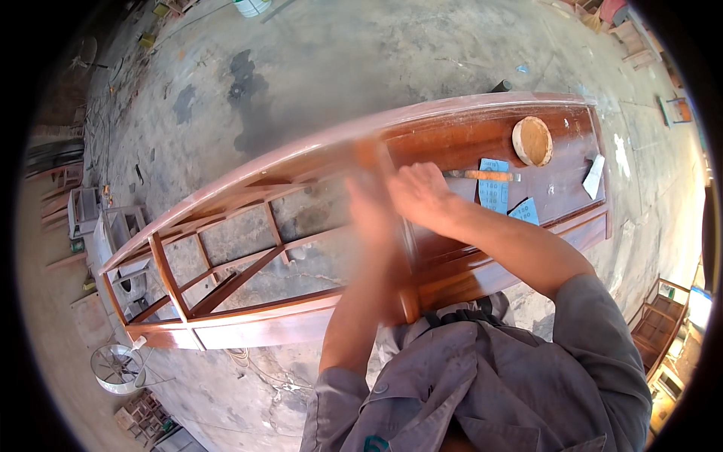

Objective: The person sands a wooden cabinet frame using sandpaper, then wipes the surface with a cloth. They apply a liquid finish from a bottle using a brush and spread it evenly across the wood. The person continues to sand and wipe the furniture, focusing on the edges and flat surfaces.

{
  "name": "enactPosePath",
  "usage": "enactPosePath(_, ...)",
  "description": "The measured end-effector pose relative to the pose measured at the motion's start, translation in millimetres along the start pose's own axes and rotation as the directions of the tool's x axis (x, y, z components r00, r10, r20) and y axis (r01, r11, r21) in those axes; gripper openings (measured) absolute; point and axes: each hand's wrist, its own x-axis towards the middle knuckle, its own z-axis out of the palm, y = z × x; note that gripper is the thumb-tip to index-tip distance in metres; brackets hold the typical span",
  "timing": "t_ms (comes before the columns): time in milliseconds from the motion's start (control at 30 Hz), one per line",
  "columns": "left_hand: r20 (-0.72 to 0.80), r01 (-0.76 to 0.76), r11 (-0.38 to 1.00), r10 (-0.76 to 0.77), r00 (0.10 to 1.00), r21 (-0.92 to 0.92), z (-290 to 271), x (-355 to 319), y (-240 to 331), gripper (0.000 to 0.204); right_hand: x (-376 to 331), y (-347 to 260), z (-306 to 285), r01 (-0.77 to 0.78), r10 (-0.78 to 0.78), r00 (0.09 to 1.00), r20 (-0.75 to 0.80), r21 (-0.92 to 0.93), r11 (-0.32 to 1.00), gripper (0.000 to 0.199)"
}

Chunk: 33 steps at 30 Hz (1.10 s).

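A large varnished reddish-brown wooden furniture frame point(263, 309) lies before me, open slats at its left and a solid panel point(444, 147) at its right. My left hand point(369, 203) is smeared by motion beside the upright divider point(407, 297) in the middle; its fingers are unclear. Just right of the divider, my right hand point(420, 188) is closed with curled fingers, and whatever it may hold is hidden. Near it lies a slim orange-handled tool point(482, 175) across a blue sandpaper sheet point(493, 197). A second blue piece point(525, 212) is close by.
On the panel sit a round shallow container point(532, 141) with tan contents and a folded white piece point(594, 178). Stained concrete floor point(316, 68) surrounds the frame. A round fan point(118, 369) stands at lower left, a wooden chair point(661, 320) at right, a bucket point(251, 6) at the top.
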Motion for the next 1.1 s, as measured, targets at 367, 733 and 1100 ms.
enactPosePath(367, -0.014, 0.036, 0.999, -0.036, 0.999, 0.013, -5, -2, 6, 0.037, -24, -10, -1, 0.017, -0.014, 0.996, 0.09, -0.034, 0.999, 0.08)
enactPosePath(733, -0.17, -0.099, 0.989, 0.117, 0.978, 0.112, 3, -4, -4, 0.028, -131, -26, 0, -0.002, -0.094, 0.966, 0.24, 0.371, 0.929, 0.04)
enactPosePath(1100, -0.119, -0.153, 0.987, 0.159, 0.98, 0.051, -1, -14, 11, 0.031, -300, 1, 39, -0.205, 0.476, 0.846, -0.241, 0.676, 0.707, 0.023)
